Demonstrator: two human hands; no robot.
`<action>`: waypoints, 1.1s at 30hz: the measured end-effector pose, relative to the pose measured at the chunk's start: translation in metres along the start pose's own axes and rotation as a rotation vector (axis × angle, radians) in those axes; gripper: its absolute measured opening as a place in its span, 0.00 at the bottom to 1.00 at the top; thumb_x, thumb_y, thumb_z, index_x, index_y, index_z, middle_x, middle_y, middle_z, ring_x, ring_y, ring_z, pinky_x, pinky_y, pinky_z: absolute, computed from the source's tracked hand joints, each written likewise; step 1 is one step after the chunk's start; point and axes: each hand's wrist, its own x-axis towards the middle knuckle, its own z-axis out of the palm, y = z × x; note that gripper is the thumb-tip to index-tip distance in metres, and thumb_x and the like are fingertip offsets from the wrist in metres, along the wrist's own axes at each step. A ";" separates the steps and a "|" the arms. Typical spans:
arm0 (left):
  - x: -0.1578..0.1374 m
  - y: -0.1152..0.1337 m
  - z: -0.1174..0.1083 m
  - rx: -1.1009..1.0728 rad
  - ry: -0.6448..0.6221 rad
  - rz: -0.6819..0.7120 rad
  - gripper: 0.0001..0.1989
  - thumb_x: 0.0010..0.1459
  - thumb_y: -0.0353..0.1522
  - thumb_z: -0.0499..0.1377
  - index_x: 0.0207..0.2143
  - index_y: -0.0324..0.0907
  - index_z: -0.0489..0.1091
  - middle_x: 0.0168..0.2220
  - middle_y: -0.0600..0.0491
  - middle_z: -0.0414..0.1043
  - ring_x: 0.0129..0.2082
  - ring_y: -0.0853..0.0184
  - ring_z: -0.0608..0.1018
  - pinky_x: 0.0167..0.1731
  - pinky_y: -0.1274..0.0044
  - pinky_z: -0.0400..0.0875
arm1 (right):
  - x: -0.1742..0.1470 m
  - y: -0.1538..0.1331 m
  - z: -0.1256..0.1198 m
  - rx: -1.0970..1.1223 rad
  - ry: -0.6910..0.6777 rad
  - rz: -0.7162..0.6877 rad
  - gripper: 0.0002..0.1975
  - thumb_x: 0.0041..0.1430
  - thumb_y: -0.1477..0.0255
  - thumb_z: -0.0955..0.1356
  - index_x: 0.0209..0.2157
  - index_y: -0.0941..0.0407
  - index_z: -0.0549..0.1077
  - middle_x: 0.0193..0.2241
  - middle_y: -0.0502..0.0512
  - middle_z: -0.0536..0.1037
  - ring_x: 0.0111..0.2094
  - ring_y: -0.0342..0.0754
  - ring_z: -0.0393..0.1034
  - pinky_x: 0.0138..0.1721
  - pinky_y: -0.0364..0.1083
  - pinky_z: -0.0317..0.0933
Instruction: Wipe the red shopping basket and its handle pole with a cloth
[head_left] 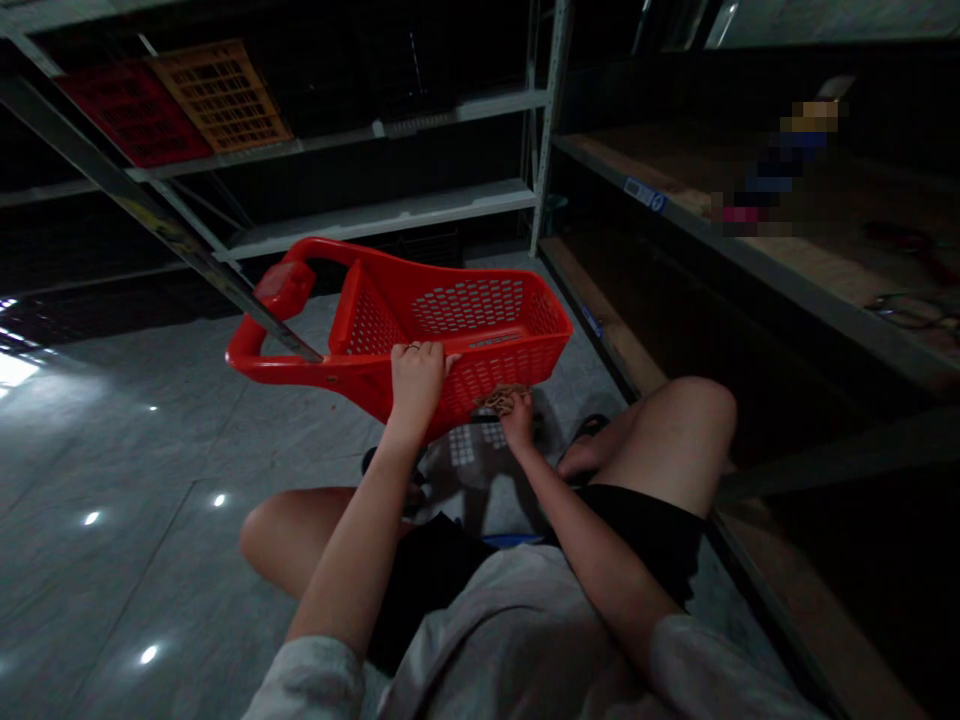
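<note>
A red plastic shopping cart (495, 340) with perforated basket walls stands in front of me, its handle to the left. My left hand (418, 380) is closed over the near rim of the basket, a ring on one finger. Lower down, my right hand (517, 420) grips a crumpled tan rag (504, 398) and holds it against the outside of the basket's near wall. The rag's exact material is hard to make out in the dim light. Inside, the visible part of the basket shows only red plastic.
White metal shelving (390, 215) stands behind the cart, with a red crate (135, 115) and a yellow crate (221, 95). A wooden shelf (795, 265) runs close on my right. One slanting metal pole (187, 245) meets the cart's handle side. The tiled floor (112, 520) reflects lights.
</note>
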 end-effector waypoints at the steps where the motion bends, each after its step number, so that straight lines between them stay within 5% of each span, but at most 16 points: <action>1: 0.000 0.001 0.000 0.013 -0.002 0.002 0.18 0.70 0.42 0.51 0.40 0.37 0.74 0.38 0.38 0.78 0.42 0.50 0.77 0.45 0.63 0.59 | 0.006 -0.007 0.000 -0.003 0.004 0.001 0.09 0.44 0.80 0.65 0.29 0.56 0.72 0.32 0.52 0.72 0.36 0.47 0.68 0.43 0.47 0.67; 9: -0.001 0.001 0.000 0.036 0.009 0.011 0.21 0.72 0.40 0.45 0.40 0.37 0.74 0.38 0.38 0.78 0.41 0.51 0.77 0.44 0.63 0.59 | 0.078 -0.076 -0.004 0.087 0.148 -0.260 0.14 0.53 0.75 0.68 0.43 0.54 0.75 0.48 0.58 0.71 0.50 0.50 0.70 0.53 0.50 0.67; 14: -0.003 0.003 0.001 0.035 0.036 0.007 0.19 0.71 0.41 0.49 0.39 0.37 0.73 0.37 0.39 0.78 0.41 0.51 0.77 0.45 0.63 0.59 | 0.024 -0.028 0.002 -0.033 0.036 -0.155 0.10 0.52 0.75 0.67 0.37 0.54 0.75 0.44 0.57 0.72 0.45 0.50 0.70 0.49 0.51 0.69; 19: -0.005 0.004 0.000 0.039 0.042 0.003 0.19 0.71 0.40 0.48 0.39 0.37 0.73 0.37 0.39 0.78 0.41 0.51 0.77 0.45 0.63 0.59 | -0.028 0.010 -0.002 -0.033 -0.010 -0.121 0.09 0.48 0.80 0.63 0.27 0.52 0.71 0.29 0.51 0.69 0.30 0.47 0.65 0.35 0.46 0.67; 28: -0.004 0.005 -0.002 0.061 0.007 -0.010 0.17 0.70 0.38 0.50 0.40 0.37 0.74 0.38 0.39 0.78 0.42 0.50 0.77 0.42 0.63 0.60 | 0.049 -0.098 0.001 0.109 0.126 -0.265 0.14 0.55 0.78 0.65 0.43 0.53 0.74 0.49 0.58 0.71 0.52 0.51 0.69 0.56 0.51 0.65; 33: -0.005 0.005 -0.002 0.060 0.036 -0.007 0.18 0.70 0.40 0.50 0.39 0.37 0.74 0.37 0.40 0.78 0.41 0.51 0.77 0.43 0.63 0.60 | 0.003 -0.065 0.014 0.023 0.035 -0.106 0.12 0.51 0.80 0.65 0.37 0.54 0.74 0.44 0.57 0.71 0.46 0.50 0.70 0.50 0.48 0.68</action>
